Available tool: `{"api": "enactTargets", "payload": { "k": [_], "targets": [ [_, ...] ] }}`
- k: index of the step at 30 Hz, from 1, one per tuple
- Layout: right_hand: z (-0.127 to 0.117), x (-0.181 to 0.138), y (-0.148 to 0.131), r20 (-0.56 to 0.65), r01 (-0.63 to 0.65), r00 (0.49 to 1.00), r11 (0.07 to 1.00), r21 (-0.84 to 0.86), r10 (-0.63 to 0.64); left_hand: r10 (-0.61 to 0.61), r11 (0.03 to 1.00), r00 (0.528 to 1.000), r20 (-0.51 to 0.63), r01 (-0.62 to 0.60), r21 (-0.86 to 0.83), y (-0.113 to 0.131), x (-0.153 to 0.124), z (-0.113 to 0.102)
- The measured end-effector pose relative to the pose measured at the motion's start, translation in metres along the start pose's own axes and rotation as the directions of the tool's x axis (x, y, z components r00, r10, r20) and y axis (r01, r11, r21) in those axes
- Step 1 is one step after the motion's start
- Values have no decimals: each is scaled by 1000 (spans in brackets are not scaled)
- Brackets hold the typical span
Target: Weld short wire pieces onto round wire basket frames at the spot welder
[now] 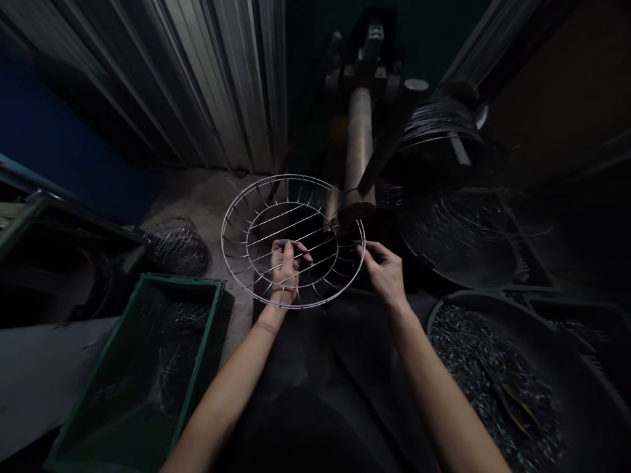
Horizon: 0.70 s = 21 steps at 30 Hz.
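A round wire basket (296, 307) is held up in front of me; it has an outer double rim, a smaller inner ring and parallel bars across that ring. My left hand (286, 266) is closed at the barred middle, thumb and fingers drawn together around the wires. Some wires cross in front of that hand and wrist, so its exact hold is partly hidden. On the right side of the basket, my right hand (384, 268) pinches the outer rim between thumb and fingers. Just beyond the basket is a machine's thick metal cylinder (359, 144).
A green crate (140, 381) with wire pieces stands at lower left, near a tangled wire bundle (180, 246) on the floor. At lower right, a round tub (438, 305) holds small metal pieces and yellow-handled pliers (517, 410). Coiled wire (438, 121) sits behind, at right.
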State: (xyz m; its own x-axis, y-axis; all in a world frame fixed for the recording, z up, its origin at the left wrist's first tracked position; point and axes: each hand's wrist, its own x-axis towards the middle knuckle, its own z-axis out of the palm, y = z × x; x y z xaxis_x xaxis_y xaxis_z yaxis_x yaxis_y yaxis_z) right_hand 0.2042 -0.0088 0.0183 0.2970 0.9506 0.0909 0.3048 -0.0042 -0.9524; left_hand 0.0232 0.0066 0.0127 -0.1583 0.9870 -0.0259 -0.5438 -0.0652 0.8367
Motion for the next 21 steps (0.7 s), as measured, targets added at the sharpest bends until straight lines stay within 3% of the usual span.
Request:
{"api": "enactTargets", "payload": {
  "k": [10, 21],
  "targets": [
    [-7, -12, 14, -19, -113, 993, 994, -7, 113, -26, 999, 999, 22, 27, -41, 0, -4, 1],
    [-10, -18, 25, -21, -147, 989, 989, 13, 147, -5, 1000, 1000, 31, 6, -19, -5, -7, 3]
  ]
}}
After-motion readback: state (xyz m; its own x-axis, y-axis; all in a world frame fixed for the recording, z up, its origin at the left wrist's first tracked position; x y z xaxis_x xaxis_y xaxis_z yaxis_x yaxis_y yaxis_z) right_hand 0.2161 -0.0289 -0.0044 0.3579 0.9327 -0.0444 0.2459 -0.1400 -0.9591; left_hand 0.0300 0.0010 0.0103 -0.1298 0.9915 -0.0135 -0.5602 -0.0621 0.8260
